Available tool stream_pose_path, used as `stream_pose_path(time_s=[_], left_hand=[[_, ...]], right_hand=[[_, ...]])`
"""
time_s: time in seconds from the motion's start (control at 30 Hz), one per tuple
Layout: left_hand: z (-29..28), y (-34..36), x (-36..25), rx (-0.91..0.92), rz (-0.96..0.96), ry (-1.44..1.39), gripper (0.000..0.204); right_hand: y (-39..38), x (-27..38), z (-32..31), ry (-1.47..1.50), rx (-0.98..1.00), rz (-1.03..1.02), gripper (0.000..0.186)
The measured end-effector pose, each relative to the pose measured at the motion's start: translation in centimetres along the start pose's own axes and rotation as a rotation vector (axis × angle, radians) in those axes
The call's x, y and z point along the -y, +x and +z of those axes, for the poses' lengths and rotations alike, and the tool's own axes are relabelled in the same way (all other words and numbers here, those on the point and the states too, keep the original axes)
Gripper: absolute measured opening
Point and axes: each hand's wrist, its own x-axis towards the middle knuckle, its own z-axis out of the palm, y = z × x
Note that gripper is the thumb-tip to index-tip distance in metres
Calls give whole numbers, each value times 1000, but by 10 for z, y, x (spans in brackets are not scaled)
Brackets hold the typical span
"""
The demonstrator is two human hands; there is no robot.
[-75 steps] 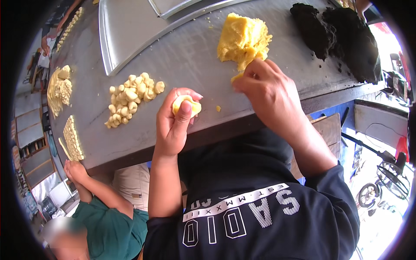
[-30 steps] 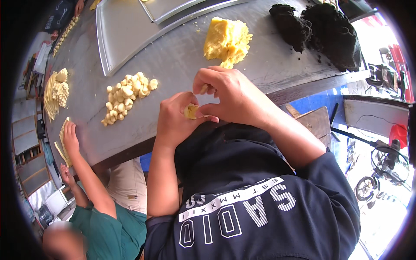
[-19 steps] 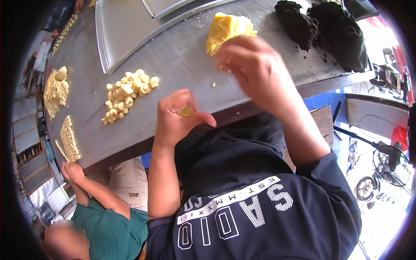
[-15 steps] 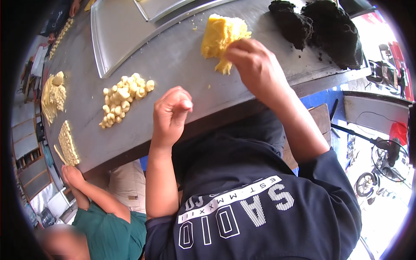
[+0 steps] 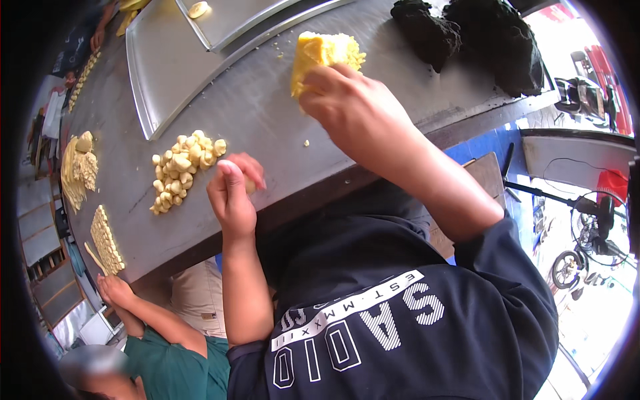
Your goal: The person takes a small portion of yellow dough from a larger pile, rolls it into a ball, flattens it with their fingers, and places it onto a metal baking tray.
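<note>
My right hand [image 5: 350, 110] reaches over the metal table, fingers closed on the near side of a lump of crumbly yellow paste [image 5: 327, 50]. Its fingertips are hidden behind the hand. My left hand [image 5: 233, 193] hovers at the table's near edge, thumb up and fingers curled. A small pale dough piece [image 5: 250, 186] shows partly inside it. Just left of this hand lies a heap of small pale dough balls [image 5: 180, 170]. A yellow crumb [image 5: 307, 143] sits on the table between my hands.
Shallow metal trays [image 5: 160, 73] stand at the back, one with a pale round piece [image 5: 198, 9]. Dark lumps [image 5: 497, 47] lie far right. At left are more dough [image 5: 81, 167] and a block of small pieces [image 5: 107, 237], near a co-worker's hands [image 5: 117, 290].
My right hand has moved left across the yellow lump's near side, covering the bit that hung there. My left hand has moved left and turned thumb-up. The whole view has shifted slightly.
</note>
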Motion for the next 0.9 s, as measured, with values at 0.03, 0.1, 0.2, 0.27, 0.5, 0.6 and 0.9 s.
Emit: stream_pose_path(time_s=[0.03,0.1,0.2,0.27,0.5,0.6,0.9], left_hand=[[2,3,-5,-42,-55,41,40],[5,1,-11,26,-177,32,26],[11,-3,-27,109,192,898,13],[-3,-4,-14,85,230,799,23],[-4,-1,0,65,-32,406,57],[-3,3,-7,145,194,743,53],[-27,4,-19,299,-88,412,63]], right_hand=[[10,-1,9,-1,-3,0,11],[20,-5,28,-284,-3,-119,12],[6,6,39,-265,139,-58,12],[5,2,36,-50,255,23,13],[-39,2,9,340,102,0,23],[-20,-15,-15,103,227,82,26],[-12,-16,-6,178,281,-57,15]])
